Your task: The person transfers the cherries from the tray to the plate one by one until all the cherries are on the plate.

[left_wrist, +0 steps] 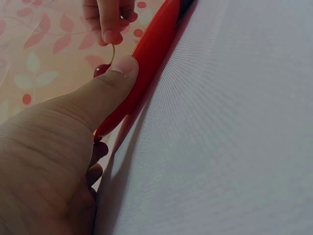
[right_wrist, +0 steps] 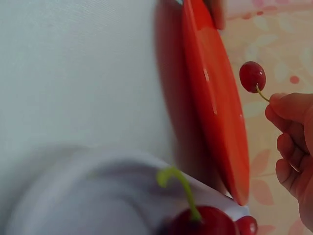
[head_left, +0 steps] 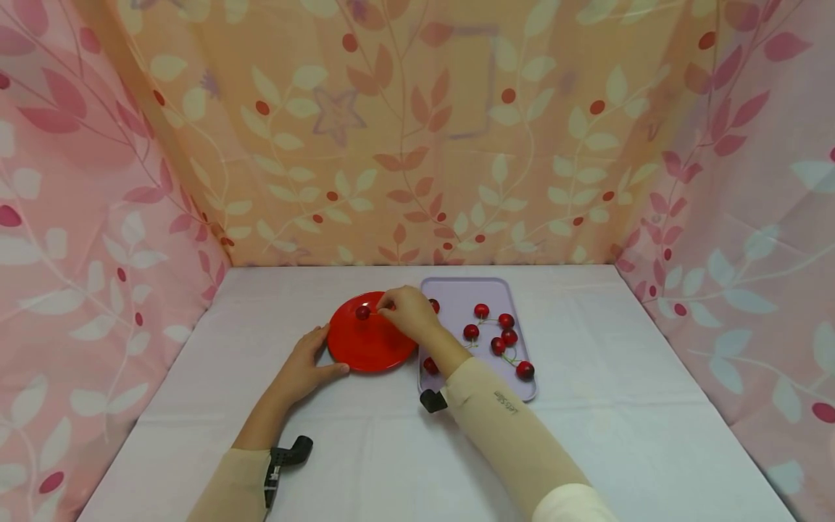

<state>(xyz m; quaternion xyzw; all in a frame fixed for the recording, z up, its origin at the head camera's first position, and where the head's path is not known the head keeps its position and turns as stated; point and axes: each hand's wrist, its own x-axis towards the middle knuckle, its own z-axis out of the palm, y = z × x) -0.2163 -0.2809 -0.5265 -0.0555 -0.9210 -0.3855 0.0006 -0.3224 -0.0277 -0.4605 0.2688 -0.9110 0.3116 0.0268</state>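
Note:
My right hand (head_left: 409, 310) pinches the stem of a dark red cherry (head_left: 362, 312) between thumb and fingertip. In the right wrist view that cherry (right_wrist: 252, 77) hangs clear of the plate's surface, its thin stem running to the fingertips. Below it is a round red plate (head_left: 370, 346) on the white table. At the plate's near left edge, my left hand (head_left: 305, 368) holds the rim; the left wrist view shows its thumb (left_wrist: 110, 81) against the plate's side. Several cherries (head_left: 499, 346) with green stems lie on a lavender tray (head_left: 457, 293), partly hidden by my right forearm.
The tray stands right beside the plate, its left edge close to the rim. A white cloth (head_left: 626, 406) covers the table. Patterned curtains (head_left: 417, 145) close off the back and both sides. Black camera mounts (head_left: 291, 451) sit on the wrists.

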